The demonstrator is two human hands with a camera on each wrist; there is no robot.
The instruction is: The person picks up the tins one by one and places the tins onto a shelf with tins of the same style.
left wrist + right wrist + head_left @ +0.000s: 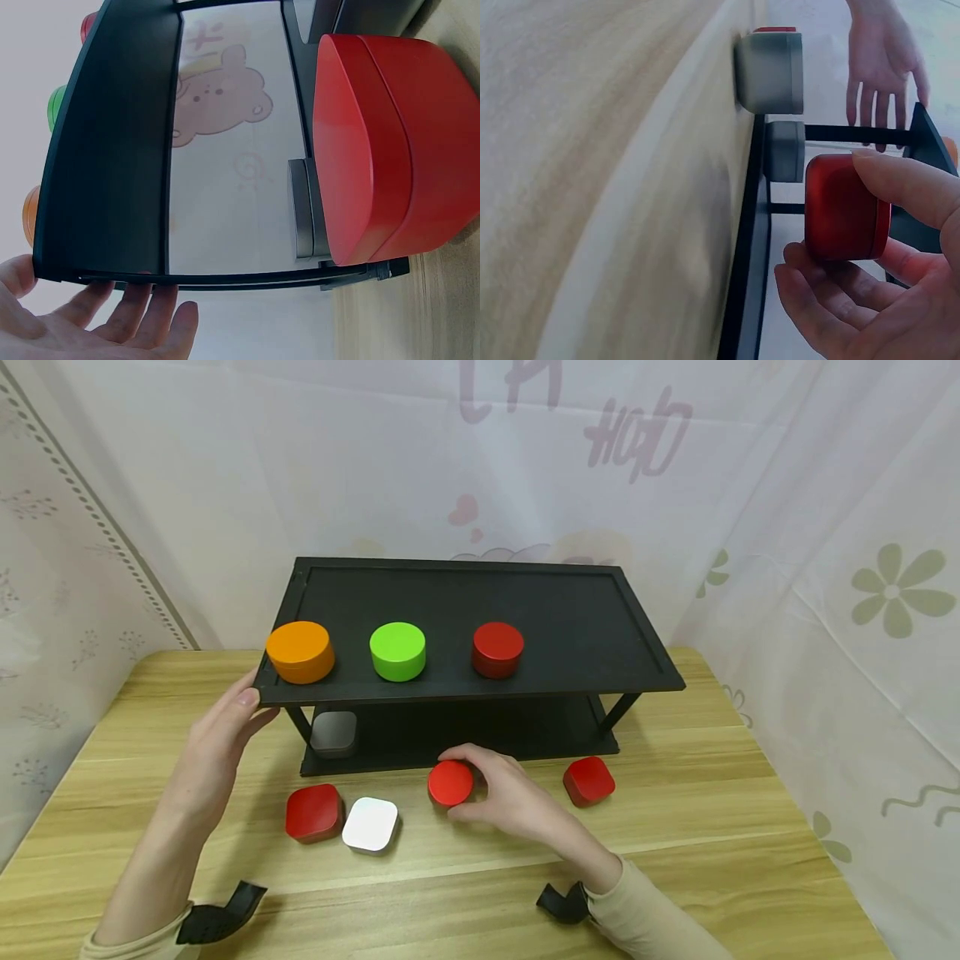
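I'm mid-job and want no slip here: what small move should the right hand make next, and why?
Probably raise the held red box toward the bare right part of the upper shelf: the right hand grips it, it looks round like the green box up there, and the left hand, touching the shelf's left end, may steady it.

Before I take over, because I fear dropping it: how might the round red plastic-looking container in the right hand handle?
The red container seems stiff: no dent shows where the right hand grips it. Its smooth surface could slip. Tipped onto its curved side, it may roll.
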